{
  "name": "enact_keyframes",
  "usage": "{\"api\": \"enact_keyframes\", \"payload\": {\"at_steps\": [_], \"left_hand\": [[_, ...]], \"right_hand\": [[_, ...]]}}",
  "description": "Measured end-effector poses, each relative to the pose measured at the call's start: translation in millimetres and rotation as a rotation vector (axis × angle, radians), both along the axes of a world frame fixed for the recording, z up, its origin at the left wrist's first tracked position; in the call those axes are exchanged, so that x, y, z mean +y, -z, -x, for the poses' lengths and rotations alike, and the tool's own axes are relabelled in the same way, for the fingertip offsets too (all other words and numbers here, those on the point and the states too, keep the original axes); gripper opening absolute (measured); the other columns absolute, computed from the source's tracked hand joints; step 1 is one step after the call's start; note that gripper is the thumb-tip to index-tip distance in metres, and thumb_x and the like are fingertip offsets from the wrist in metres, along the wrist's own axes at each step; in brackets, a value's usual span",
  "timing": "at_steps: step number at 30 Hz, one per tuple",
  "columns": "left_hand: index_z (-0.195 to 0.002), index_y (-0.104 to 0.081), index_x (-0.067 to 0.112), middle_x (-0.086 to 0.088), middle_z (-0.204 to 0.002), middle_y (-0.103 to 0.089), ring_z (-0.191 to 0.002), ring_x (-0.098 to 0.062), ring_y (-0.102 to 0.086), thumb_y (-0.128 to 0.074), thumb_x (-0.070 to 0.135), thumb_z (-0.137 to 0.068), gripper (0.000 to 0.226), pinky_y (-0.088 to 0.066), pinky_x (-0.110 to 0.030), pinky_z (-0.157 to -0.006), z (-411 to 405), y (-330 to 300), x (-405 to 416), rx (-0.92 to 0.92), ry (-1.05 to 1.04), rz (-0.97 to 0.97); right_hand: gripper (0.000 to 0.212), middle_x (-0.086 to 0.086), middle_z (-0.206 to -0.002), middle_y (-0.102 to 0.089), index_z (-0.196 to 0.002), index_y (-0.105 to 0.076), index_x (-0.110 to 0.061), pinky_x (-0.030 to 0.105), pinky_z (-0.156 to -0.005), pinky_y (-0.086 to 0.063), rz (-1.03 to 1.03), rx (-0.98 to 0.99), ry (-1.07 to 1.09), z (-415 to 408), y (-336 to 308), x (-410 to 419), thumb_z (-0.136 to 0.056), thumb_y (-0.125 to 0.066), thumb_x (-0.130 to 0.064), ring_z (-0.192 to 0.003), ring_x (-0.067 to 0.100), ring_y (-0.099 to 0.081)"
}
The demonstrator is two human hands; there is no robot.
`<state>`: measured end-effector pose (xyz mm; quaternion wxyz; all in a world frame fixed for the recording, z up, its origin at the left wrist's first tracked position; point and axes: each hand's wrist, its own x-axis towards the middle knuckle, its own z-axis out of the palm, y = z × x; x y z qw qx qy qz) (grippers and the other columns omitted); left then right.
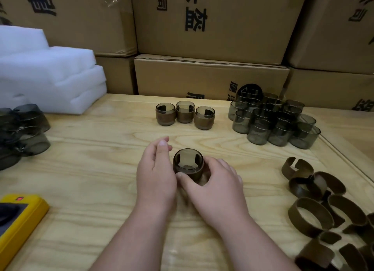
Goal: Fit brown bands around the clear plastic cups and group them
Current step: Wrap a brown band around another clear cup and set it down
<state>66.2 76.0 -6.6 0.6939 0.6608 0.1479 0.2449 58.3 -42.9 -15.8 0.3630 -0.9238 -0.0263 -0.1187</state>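
A smoky clear cup [188, 161] with a brown band round its lower half stands upright on the wooden table [91, 153] between my hands. My left hand [156, 173] presses its left side, and my right hand [214, 185] wraps its right and near side. Three banded cups [185, 114] stand in a row farther back. A cluster of several bare cups [271, 121] sits at the back right. Loose brown bands [315, 210] lie in a heap at the right.
Cardboard boxes [210, 76] wall off the back of the table. White foam sheets [50, 76] are stacked at the back left, with more cups in plastic bags [22, 133] beside them. A yellow device [18, 220] lies at the near left edge.
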Motion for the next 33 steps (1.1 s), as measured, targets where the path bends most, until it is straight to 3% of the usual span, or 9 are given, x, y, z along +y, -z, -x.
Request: {"api": "enact_keyframes", "payload": {"at_steps": [4, 6, 10, 14, 17, 21, 24, 28, 33], "left_hand": [[-0.099, -0.068, 0.034, 0.007, -0.097, -0.068, -0.097, -0.006, -0.064, -0.041, 0.03, -0.108, 0.029, -0.049, -0.024, -0.084, -0.7, -5.5, 6.6, -0.048, -0.191, 0.221], [-0.097, -0.066, 0.032, 0.006, -0.091, -0.066, -0.089, -0.006, -0.063, -0.04, 0.026, -0.108, 0.029, -0.05, -0.028, -0.087, -2.3, -7.9, 10.3, -0.077, -0.268, 0.29], [-0.096, -0.065, 0.028, 0.004, -0.087, -0.062, -0.071, 0.005, -0.06, -0.039, 0.022, -0.109, 0.029, -0.049, -0.025, -0.078, -7.1, -8.5, 17.3, -0.108, -0.351, 0.377], [-0.098, -0.065, 0.025, 0.006, -0.083, -0.061, -0.068, 0.004, -0.059, -0.04, 0.022, -0.109, 0.028, -0.048, -0.023, -0.073, -9.3, -7.9, 17.9, -0.127, -0.37, 0.43], [-0.097, -0.066, 0.024, 0.006, -0.081, -0.062, -0.069, 0.002, -0.058, -0.041, 0.02, -0.109, 0.028, -0.047, -0.025, -0.073, -10.2, -8.5, 16.5, -0.127, -0.383, 0.447], [-0.096, -0.066, 0.023, 0.004, -0.081, -0.062, -0.069, 0.0, -0.058, -0.04, 0.02, -0.109, 0.03, -0.047, -0.028, -0.075, -9.6, -8.9, 15.8, -0.142, -0.393, 0.44], [-0.096, -0.066, 0.022, 0.002, -0.082, -0.061, -0.07, -0.004, -0.058, -0.04, 0.019, -0.109, 0.029, -0.047, -0.028, -0.073, -9.7, -8.6, 15.6, -0.154, -0.393, 0.447], [-0.095, -0.065, 0.02, 0.006, -0.074, -0.061, -0.063, 0.0, -0.058, -0.04, 0.018, -0.109, 0.029, -0.047, -0.016, -0.06, -10.2, -9.1, 14.3, -0.168, -0.381, 0.472], [-0.095, -0.066, 0.022, 0.005, -0.079, -0.062, -0.069, -0.005, -0.059, -0.04, 0.022, -0.108, 0.029, -0.047, -0.02, -0.063, -8.2, -8.3, 13.9, -0.155, -0.374, 0.445]], "right_hand": [[0.071, -0.02, -0.108, -0.054, -0.119, -0.058, -0.043, 0.035, -0.102, -0.036, 0.051, 0.007, -0.032, -16.8, -0.6, 16.5, -0.064, -0.045, -0.086, -0.118, 0.011, -0.049], [0.076, -0.016, -0.115, -0.056, -0.122, -0.059, -0.04, 0.038, -0.103, -0.037, 0.076, 0.012, -0.041, -31.5, -2.6, 28.4, -0.064, -0.043, -0.087, -0.121, 0.014, -0.05], [0.075, -0.01, -0.121, -0.059, -0.124, -0.06, -0.037, 0.042, -0.104, -0.038, 0.092, 0.024, -0.066, -62.7, -5.8, 52.5, -0.068, -0.047, -0.085, -0.123, 0.018, -0.052], [0.072, -0.008, -0.124, -0.062, -0.129, -0.059, -0.036, 0.044, -0.107, -0.041, 0.105, 0.014, -0.086, -87.4, -7.6, 72.8, -0.073, -0.054, -0.081, -0.123, 0.019, -0.054], [0.078, -0.012, -0.108, -0.067, -0.139, -0.052, -0.038, 0.047, -0.102, -0.046, 0.035, 0.033, -0.103, -101.0, -10.1, 83.5, -0.073, -0.057, -0.078, -0.114, 0.019, -0.06], [0.065, -0.014, -0.089, -0.064, -0.14, -0.046, -0.039, 0.048, -0.093, -0.053, -0.019, 0.044, -0.068, -112.2, -8.2, 89.9, -0.083, -0.063, -0.065, -0.104, 0.021, -0.064], [0.054, -0.011, -0.102, -0.064, -0.14, -0.045, -0.04, 0.047, -0.09, -0.054, -0.027, -0.001, -0.06, -110.5, -7.7, 88.2, -0.09, -0.063, -0.05, -0.105, 0.024, -0.063], [0.054, -0.006, -0.113, -0.05, -0.145, -0.044, -0.044, 0.039, -0.09, -0.047, 0.197, -0.204, -0.329, -96.1, -8.5, 91.7, -0.094, -0.06, -0.036, -0.111, 0.021, -0.052], [0.062, 0.0, -0.121, -0.049, -0.157, -0.028, -0.043, 0.041, -0.102, -0.042, 0.312, -0.096, -0.267, -101.6, -6.3, 93.5, -0.099, -0.049, -0.04, -0.12, 0.024, -0.048]]}}
